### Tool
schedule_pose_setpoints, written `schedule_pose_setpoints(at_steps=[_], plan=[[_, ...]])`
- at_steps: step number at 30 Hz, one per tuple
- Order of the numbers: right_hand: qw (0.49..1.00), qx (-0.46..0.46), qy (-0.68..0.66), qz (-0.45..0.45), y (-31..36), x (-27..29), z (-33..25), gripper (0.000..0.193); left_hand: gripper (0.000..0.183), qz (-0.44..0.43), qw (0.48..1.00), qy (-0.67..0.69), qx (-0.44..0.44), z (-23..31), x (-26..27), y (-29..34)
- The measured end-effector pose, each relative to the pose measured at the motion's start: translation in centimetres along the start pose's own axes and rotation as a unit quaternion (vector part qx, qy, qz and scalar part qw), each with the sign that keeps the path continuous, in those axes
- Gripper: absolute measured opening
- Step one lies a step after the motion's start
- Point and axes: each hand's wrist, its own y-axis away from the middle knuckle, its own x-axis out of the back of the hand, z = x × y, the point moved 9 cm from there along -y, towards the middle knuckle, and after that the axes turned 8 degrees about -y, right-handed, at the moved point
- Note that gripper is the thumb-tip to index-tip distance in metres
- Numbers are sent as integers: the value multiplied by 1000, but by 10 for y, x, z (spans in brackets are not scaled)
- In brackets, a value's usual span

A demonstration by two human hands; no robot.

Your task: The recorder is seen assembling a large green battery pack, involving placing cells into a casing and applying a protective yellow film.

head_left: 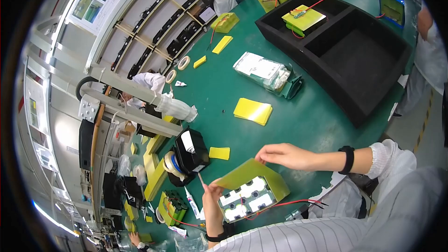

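Observation:
A battery pack [254, 199] with white pads on its cell ends and red and black wires stands at the table's near edge. Above its cells leans a thin yellow-green board [240, 173], tilted along the pack's far side. My right hand [282, 155] pinches the board's upper right corner between thumb and fingers. At the board's left corner, my left hand [213, 200] is closed on its edge, with the palm beside the pack. Just left of my left hand lies a white tube [192, 203]. A black tape dispenser [191, 151] stands beyond it.
A stack of yellow sheets [253, 111], a clear bag with a white label [261, 71] and a black foam tray [343, 46] holding a wired pack [302, 20] are farther off. Another wired pack [171, 207] stands at left. Other people are around the green table [214, 123].

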Motion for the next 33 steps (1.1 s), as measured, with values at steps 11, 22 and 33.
schedule_pose_setpoints(at_steps=[11,22,33], plan=[[972,138,185,-33,41,-24,-36,38,86,17,985,-69,-159,11,-9,44],[949,140,276,-55,59,-36,-33,48,95,11,978,-100,-181,21,-13,57],[947,167,275,11,60,-42,-35,41,83,-12,965,-102,-240,61,-36,60]])
